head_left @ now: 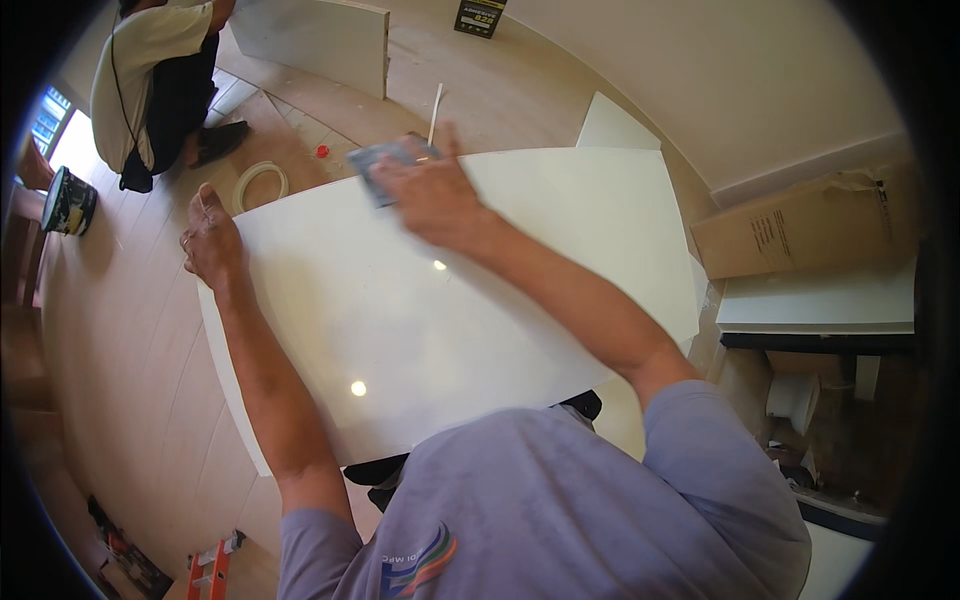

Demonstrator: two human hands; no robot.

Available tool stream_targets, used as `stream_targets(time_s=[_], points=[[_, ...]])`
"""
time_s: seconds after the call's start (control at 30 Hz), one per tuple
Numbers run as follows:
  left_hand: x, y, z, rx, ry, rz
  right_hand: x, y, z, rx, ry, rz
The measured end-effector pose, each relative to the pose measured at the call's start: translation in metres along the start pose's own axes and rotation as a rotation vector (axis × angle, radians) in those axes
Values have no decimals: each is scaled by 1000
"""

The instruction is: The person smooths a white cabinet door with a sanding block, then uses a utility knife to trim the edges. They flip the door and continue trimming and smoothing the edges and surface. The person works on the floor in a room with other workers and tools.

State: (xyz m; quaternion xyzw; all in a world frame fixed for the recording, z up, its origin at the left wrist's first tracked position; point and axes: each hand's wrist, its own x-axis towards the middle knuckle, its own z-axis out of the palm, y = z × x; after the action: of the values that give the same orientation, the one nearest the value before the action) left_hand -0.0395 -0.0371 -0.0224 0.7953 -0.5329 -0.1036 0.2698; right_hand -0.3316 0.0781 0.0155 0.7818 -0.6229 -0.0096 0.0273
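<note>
A glossy white panel (330,300) lies flat in front of me, its far edge slightly bowed by the lens. At its far left corner my left hand (213,243) is closed around the edge. My right hand (438,198) presses a folded grey cloth (372,178) onto the surface near the far edge; the hand is a little blurred, and some fingers are hidden. Just beyond the cloth, a thin white strip (436,110) rises on the floor side. A roll of white edging (260,168) rests on the floor past the left corner.
At the far left another person (150,90) crouches beside an upright white board (310,40). A dark bucket (70,202) stands at left. A black tin (480,16) is at the wall. On the right lies a cardboard box (800,232); an orange tool (210,570) is at lower left.
</note>
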Motion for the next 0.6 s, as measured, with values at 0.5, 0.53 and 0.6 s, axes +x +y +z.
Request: stream_targets(time_s=[0.5, 0.53, 0.6], points=[[2, 6, 3, 15, 27, 1, -2, 8, -7, 111, -49, 90], [2, 5, 5, 11, 56, 11, 17, -23, -10, 111, -45, 5], [-3, 12, -3, -66, 43, 48, 53, -67, 4, 312, 188, -179]])
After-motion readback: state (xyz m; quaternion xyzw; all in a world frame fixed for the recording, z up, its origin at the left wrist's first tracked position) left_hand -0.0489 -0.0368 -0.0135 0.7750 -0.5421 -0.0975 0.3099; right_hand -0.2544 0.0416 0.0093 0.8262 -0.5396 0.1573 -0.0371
